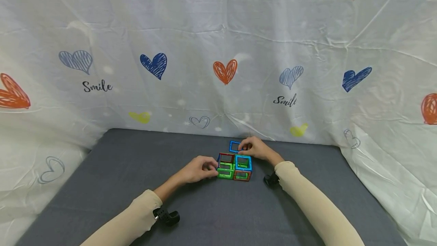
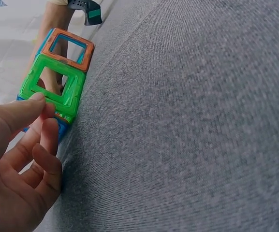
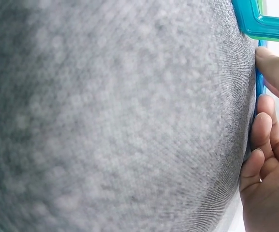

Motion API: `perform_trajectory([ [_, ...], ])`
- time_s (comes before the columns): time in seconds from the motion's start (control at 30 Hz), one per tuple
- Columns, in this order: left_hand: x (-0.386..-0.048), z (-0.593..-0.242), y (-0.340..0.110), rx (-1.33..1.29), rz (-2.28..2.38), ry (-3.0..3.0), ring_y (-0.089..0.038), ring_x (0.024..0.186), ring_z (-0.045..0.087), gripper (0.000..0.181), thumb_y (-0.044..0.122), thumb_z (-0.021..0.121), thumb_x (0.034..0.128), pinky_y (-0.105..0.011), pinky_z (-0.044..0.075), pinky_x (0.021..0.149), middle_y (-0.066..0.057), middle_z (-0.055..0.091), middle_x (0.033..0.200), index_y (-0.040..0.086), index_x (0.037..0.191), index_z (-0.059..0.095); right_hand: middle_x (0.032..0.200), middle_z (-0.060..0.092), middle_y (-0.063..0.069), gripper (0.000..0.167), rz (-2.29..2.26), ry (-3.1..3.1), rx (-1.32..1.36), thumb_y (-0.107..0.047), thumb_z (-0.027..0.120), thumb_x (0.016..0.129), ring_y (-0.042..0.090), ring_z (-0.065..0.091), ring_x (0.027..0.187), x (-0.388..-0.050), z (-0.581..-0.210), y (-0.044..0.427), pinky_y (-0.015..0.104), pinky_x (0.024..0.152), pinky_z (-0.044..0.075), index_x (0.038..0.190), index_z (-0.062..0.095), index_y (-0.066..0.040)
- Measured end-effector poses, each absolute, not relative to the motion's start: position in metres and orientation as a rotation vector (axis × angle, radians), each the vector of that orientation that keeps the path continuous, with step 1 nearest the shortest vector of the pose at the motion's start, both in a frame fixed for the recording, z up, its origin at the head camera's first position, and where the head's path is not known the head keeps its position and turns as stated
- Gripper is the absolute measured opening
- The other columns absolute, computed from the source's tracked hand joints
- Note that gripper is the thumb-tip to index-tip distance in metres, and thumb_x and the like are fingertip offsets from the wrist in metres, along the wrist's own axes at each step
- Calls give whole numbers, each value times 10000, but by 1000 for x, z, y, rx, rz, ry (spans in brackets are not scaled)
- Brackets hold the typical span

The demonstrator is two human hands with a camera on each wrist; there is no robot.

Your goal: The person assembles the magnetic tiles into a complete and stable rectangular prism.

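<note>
Two joined cubes of magnetic tiles stand on the grey cloth, with a green square (image 2: 42, 63) and an orange square (image 2: 64, 60) on the near side. A light blue square (image 1: 250, 162) tops the right cube; a dark red tile (image 1: 226, 153) shows at the left cube's back. My left hand (image 1: 198, 169) grips the left cube at its left end, thumb on the green square and curled fingers round the side. Behind the cubes, my right hand (image 1: 257, 149) pinches a blue square tile (image 1: 231, 146) by its right side; its fingers partly hide that tile.
Grey cloth (image 1: 218, 208) covers the table. A white curtain (image 1: 184, 98) printed with hearts hangs along the back edge and both sides. Black straps with a device are worn at the left wrist (image 1: 167, 216) and the right wrist (image 1: 271, 179).
</note>
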State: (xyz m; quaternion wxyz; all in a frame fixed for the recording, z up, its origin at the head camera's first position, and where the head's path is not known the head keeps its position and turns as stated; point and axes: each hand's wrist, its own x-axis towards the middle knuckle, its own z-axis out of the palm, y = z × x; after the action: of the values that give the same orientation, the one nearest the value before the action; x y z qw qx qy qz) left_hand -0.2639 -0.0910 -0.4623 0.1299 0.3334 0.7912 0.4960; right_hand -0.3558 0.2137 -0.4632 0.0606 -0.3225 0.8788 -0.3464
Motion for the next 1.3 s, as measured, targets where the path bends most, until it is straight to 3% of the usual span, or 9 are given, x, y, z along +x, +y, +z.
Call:
perform_trajectory([
  [0.23,-264,-463,-93,1028,1473,2277,-201,740,673,180,42,714,961,-298,530,626,-78,717,892,-59,1107,679,809,647,-32,38,-1051,2660,-971,-111,781,924,149,557,679,-354,-462,213,298,609,467,961,782,-103],
  [0.47,-265,-466,-92,943,1448,2312,-183,772,686,187,70,731,954,-300,546,667,-29,724,890,-15,1118,700,825,652,-33,37,-1052,2658,-970,-106,773,929,146,565,691,-351,-461,214,300,630,473,965,776,-96],
  [1.03,-266,-462,-93,957,1428,2313,-224,779,651,257,115,699,988,-297,517,642,-24,699,949,-37,1195,707,821,628,-28,42,-1054,2677,-1002,-124,775,929,156,550,704,-346,-459,222,312,646,474,936,770,-82],
  [1.3,-265,-463,-96,926,1441,2318,-259,714,616,253,133,716,979,-286,483,595,-27,680,898,-32,1170,708,874,620,-36,30,-1037,2700,-984,-80,741,948,156,551,764,-334,-455,236,320,684,488,949,770,-72],
])
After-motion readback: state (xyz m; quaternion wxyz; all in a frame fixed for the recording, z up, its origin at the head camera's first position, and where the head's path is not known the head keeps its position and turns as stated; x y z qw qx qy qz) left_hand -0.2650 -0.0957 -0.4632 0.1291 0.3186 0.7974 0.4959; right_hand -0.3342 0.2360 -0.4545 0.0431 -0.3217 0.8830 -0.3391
